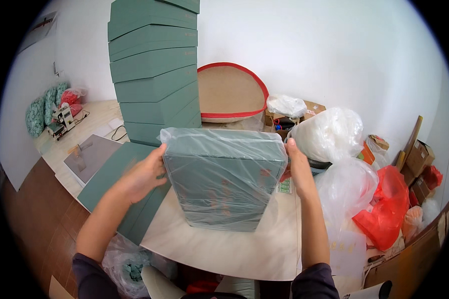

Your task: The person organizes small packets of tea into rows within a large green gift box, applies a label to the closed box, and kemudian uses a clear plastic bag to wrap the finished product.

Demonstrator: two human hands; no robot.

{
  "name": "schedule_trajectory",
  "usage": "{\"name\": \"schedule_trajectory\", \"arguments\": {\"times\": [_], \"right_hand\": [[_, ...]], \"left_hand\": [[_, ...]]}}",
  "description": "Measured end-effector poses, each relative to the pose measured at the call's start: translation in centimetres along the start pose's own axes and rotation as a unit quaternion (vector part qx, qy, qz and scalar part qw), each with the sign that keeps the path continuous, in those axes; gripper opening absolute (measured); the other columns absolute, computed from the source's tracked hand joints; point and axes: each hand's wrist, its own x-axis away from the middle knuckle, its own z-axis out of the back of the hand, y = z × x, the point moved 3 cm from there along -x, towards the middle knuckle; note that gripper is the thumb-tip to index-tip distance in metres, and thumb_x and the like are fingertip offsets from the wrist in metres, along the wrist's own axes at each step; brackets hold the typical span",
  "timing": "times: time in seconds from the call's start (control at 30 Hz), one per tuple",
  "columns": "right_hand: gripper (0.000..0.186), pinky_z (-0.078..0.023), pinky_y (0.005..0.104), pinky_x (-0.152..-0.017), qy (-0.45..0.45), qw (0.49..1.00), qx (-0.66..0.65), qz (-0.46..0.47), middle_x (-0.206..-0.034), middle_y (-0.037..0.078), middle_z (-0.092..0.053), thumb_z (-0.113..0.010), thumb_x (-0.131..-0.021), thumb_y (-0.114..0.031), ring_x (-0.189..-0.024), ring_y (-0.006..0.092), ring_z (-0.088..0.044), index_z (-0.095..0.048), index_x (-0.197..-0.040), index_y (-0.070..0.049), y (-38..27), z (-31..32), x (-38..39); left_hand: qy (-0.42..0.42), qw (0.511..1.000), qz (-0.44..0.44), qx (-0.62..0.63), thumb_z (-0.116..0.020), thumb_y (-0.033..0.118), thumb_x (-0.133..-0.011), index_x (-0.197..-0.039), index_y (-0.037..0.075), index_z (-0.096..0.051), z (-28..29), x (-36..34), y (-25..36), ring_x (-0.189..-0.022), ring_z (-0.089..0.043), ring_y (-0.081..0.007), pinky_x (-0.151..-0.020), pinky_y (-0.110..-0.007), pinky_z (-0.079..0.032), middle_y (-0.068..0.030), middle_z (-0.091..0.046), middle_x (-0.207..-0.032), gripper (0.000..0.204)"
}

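Note:
A grey-green box (219, 187) with reddish lettering stands upright on the pale tabletop, inside a clear plastic bag (224, 137). My left hand (145, 174) is closed on the upper left side of the bagged box, its fingers slightly blurred. On the opposite side, my right hand (298, 162) grips the upper right edge, with the thumb up and the other fingers partly hidden behind the box. Wrinkled film covers the top and front of the box. Just beyond it rises a tall stack of similar green boxes (157, 84).
Another green box (107, 172) lies left of the table (254, 254). A round red-rimmed tray (232, 92) leans on the back wall. White plastic bags (329, 132) and a red bag (384, 204) crowd the right. A small machine (65, 119) stands far left.

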Motion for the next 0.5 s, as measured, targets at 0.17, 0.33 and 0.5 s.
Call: {"name": "schedule_trajectory", "arguments": {"times": [0.17, 0.33, 0.5], "right_hand": [[0.045, -0.038, 0.0247, -0.042, -0.093, 0.982, 0.164, 0.021, -0.058, 0.001, -0.048, -0.047, -0.096, -0.039, -0.045, 0.0098, -0.048, -0.048, -0.07, -0.003, -3.2, -0.2, 0.0], [0.032, -0.035, 0.0231, -0.046, -0.02, 0.998, 0.022, 0.059, -0.06, -0.004, -0.044, -0.048, -0.097, -0.028, -0.05, 0.0054, -0.042, -0.05, -0.071, -0.009, -4.0, 0.4, -1.6], [0.025, -0.038, 0.0229, -0.066, 0.055, 0.974, -0.098, 0.196, -0.072, -0.003, -0.049, -0.048, -0.096, -0.025, -0.072, 0.0066, -0.047, -0.058, -0.081, -0.008, -8.2, 2.3, -4.0]], "left_hand": [[-0.012, 0.995, -0.083, -0.048, -0.046, 0.046, -0.095, -0.144, 0.009, -0.033, 2.0, -0.5, 1.8, -0.128, -0.039, -0.0227, -0.109, -0.043, -0.026, -0.0082, -0.04, -0.142, 0.062], [0.098, 0.905, -0.297, -0.29, -0.061, 0.035, -0.089, -0.142, 0.009, -0.036, 0.4, -1.0, 3.6, -0.135, -0.031, -0.0283, -0.11, -0.043, -0.026, -0.0147, -0.038, -0.143, 0.064], [0.083, 0.799, -0.382, -0.458, -0.068, 0.039, -0.082, -0.146, 0.012, -0.028, -3.3, -1.1, 5.1, -0.138, -0.027, -0.033, -0.112, -0.041, -0.024, -0.0166, -0.03, -0.148, 0.08]]}}
